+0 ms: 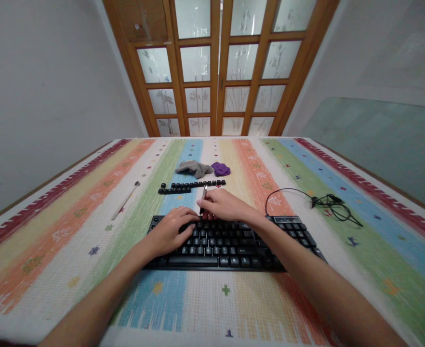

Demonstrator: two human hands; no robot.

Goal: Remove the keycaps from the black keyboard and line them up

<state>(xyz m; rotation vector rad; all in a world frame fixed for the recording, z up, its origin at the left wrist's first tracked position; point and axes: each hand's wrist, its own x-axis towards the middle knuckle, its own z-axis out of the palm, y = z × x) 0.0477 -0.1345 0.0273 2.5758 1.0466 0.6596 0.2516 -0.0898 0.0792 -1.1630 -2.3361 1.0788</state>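
A black keyboard point(201, 260) lies across the near part of the table, its cable leaving the back edge. My right hand point(221, 205) grips a slim pen-like tool point(204, 194), silver at the top and dark lower down. The tool stands nearly upright, its lower end at the keyboard's back rows. Resting on the left part of the keys, my left hand point(172, 230) has its fingers stretched toward that end and the thumb apart. Behind the keyboard, loose black keycaps point(198, 184) form two rows. My hands hide part of the keys.
A grey cloth point(194, 168) and a purple cloth point(220, 168) lie behind the keycaps. To the left is a thin brush point(126, 200) with a dark head. The bundled cable point(328, 201) lies at right on the striped tablecloth point(71, 241). Wooden glass doors point(216, 67) stand beyond.
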